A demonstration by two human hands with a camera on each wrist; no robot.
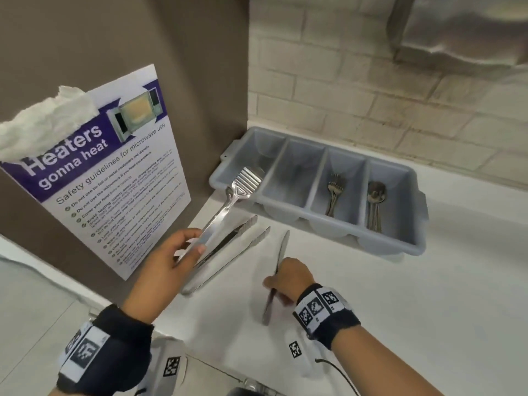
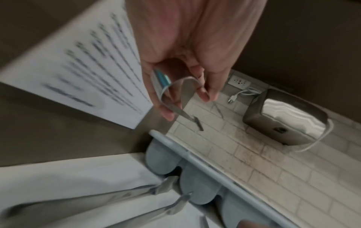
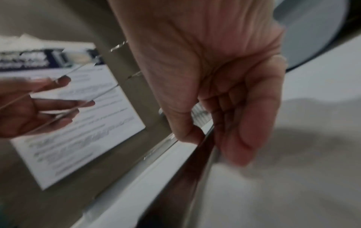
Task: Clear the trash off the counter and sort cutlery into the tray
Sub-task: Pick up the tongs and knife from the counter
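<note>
1. Head: left hand [image 1: 160,264] pinches small tongs [image 1: 225,207], lifted, tips over tray [image 1: 411,178] left end. Right hand [image 1: 291,278] curled on knife [image 1: 278,267] on counter [image 1: 428,295]. Big tongs [image 1: 223,252] lie between hands. Forks [image 1: 335,192], spoons [image 1: 375,201] in right compartments.
2. Left wrist: fingers [image 2: 205,92] pinch tongs' bend.
3. Right wrist: thumb [image 3: 185,128] and fingers clamp knife; blurred.

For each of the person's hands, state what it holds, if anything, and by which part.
The left hand pinches slotted serving tongs near their hinged handle end. The right hand grips a table knife around its handle, blade pointing toward the tray.
</note>
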